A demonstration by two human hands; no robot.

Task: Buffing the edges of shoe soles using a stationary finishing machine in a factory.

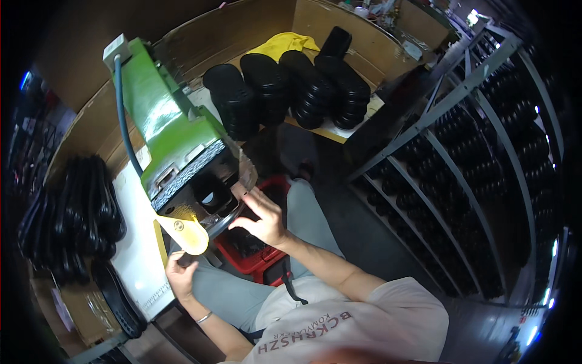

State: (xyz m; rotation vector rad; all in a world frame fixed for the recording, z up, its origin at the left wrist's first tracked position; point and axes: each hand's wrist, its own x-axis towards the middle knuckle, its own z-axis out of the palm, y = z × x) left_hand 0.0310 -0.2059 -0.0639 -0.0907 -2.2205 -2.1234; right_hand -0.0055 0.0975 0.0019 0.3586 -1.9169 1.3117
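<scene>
In front of me stands a green trimming-type machine [176, 130] with a yellow plate [189, 235] at its front. A black shoe sole [225, 225] lies under its head, and its curved rim shows along the front. My left hand [180, 276] is below the yellow plate, with fingers curled on a dark end that looks like part of this sole. The plate hides some of that grip. At the other end, my right hand [264, 219] has its fingers stretched and the thumb apart, with fingertips at the machine's side by the sole. The machine's head shades the sole's middle.
Stacks of black soles [303, 85] stand on a board behind the machine, near a yellow cloth [284, 43]. More soles [73, 218] pile up at left beside the white tabletop [136, 242]. A red basket [257, 261] sits between my knees. Metal racks [448, 164] full of soles rise at right.
</scene>
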